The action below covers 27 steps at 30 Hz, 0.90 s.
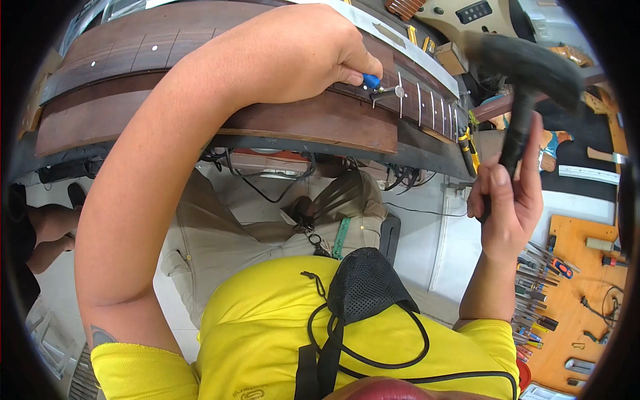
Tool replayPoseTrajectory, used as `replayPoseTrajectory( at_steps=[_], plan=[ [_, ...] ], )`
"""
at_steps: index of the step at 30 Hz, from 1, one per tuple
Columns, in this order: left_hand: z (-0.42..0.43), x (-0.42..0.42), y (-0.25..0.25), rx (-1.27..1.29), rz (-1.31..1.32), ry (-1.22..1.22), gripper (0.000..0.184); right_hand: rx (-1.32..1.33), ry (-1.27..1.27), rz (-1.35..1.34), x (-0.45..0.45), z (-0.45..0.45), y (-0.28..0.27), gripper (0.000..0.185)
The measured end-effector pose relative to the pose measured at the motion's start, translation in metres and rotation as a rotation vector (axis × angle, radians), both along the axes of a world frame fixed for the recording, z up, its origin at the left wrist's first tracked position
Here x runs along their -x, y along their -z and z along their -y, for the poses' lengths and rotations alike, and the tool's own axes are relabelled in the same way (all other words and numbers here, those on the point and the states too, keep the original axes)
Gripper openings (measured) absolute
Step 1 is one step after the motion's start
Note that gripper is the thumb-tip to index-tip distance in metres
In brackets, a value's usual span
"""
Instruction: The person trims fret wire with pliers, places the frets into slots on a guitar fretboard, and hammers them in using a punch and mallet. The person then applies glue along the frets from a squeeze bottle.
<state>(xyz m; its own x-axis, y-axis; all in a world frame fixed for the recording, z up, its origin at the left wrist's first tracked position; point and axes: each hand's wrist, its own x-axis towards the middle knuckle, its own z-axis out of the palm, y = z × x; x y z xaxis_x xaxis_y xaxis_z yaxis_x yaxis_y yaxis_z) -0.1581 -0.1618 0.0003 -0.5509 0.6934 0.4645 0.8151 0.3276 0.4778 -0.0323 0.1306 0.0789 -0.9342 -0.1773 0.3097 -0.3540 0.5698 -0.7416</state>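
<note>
My left hand (350,63) is closed around a small blue-handled tool (371,81) above a dark wooden guitar fretboard (413,105). A metal rod with a round, flat head (399,91) lies close by the blue handle, over the fretboard; I cannot tell if the two are one piece. Silvery frets cross the fretboard's right part, while thin lines and white dots mark its left part. My right hand (508,207) grips the dark handle of a hammer (530,70), raised to the right of the fretboard. The hammer's head is blurred.
Brown boards (313,125) lie along the bench's near edge. Yellow-handled pliers (469,150) hang at its right end. A pale guitar body (467,17) lies behind. Many hand tools line an orange board (583,267) at right. Cables (267,193) dangle underneath. Another person's legs (50,233) show at left.
</note>
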Motion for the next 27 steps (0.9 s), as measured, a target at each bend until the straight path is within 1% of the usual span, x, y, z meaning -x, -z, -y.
replayPoseTrajectory(
  at_steps=[2,3,4,5,7,8,9,10,11,12,13,15,17,19,21,23,25,27],
  plan=[
    [-0.003,-0.001,0.000,-0.029,-0.019,0.010,0.026,0.027,0.014,-0.028,-0.005,0.003,0.011,0.071],
    [0.000,-0.001,-0.003,0.005,0.019,0.010,0.027,0.060,0.026,-0.064,-0.007,0.003,0.016,0.072],
    [0.000,-0.002,-0.007,0.041,0.055,0.009,0.027,-0.102,0.054,0.001,-0.009,0.001,0.017,0.071],
    [-0.002,-0.002,-0.006,0.040,0.054,0.008,0.027,-0.102,0.054,-0.001,-0.008,-0.004,0.014,0.071],
    [-0.006,-0.002,-0.006,0.166,-0.001,-0.065,0.026,-0.323,-0.067,0.192,-0.006,-0.016,0.005,0.071],
    [-0.004,-0.003,-0.008,0.165,0.000,-0.065,0.026,-0.211,-0.037,0.138,-0.009,-0.012,0.003,0.072],
    [0.001,-0.005,-0.010,0.105,0.033,-0.032,0.024,-0.101,-0.005,0.088,-0.014,-0.006,0.000,0.072],
    [0.002,-0.008,-0.011,0.044,0.068,0.004,0.023,-0.023,-0.016,-0.013,-0.017,-0.003,0.000,0.074],
    [0.001,-0.006,-0.006,0.042,0.071,0.006,0.023,0.069,-0.005,-0.089,-0.017,-0.002,0.001,0.076],
    [-0.002,-0.002,0.001,0.031,0.036,0.008,0.022,0.081,-0.041,-0.149,-0.016,0.000,0.007,0.073],
    [-0.004,-0.004,-0.002,0.023,-0.002,0.008,0.021,0.097,-0.080,-0.212,-0.014,-0.001,0.015,0.071],
    [0.002,-0.007,-0.014,0.075,0.001,0.016,0.021,-0.197,-0.052,-0.004,-0.014,-0.016,0.021,0.069],
    [0.003,-0.008,-0.022,0.127,0.003,0.029,0.021,-0.255,-0.046,0.243,-0.013,-0.007,0.011,0.071],
    [0.002,-0.006,-0.018,0.065,0.033,0.029,0.022,-0.208,-0.024,0.108,-0.013,-0.009,0.009,0.071],
    [-0.003,0.002,-0.001,0.030,0.028,0.026,0.023,-0.001,-0.066,0.000,-0.014,-0.007,0.005,0.073],
    [-0.005,0.004,0.001,-0.001,0.016,0.027,0.024,0.114,-0.081,-0.083,-0.012,-0.007,0.013,0.074],
    [-0.006,0.005,0.000,0.076,0.058,-0.022,0.026,-0.037,-0.074,-0.008,-0.010,-0.009,0.023,0.072],
    [-0.007,0.006,0.004,0.062,0.058,-0.034,0.027,-0.072,-0.069,0.005,-0.011,-0.010,0.014,0.070]
  ],
)
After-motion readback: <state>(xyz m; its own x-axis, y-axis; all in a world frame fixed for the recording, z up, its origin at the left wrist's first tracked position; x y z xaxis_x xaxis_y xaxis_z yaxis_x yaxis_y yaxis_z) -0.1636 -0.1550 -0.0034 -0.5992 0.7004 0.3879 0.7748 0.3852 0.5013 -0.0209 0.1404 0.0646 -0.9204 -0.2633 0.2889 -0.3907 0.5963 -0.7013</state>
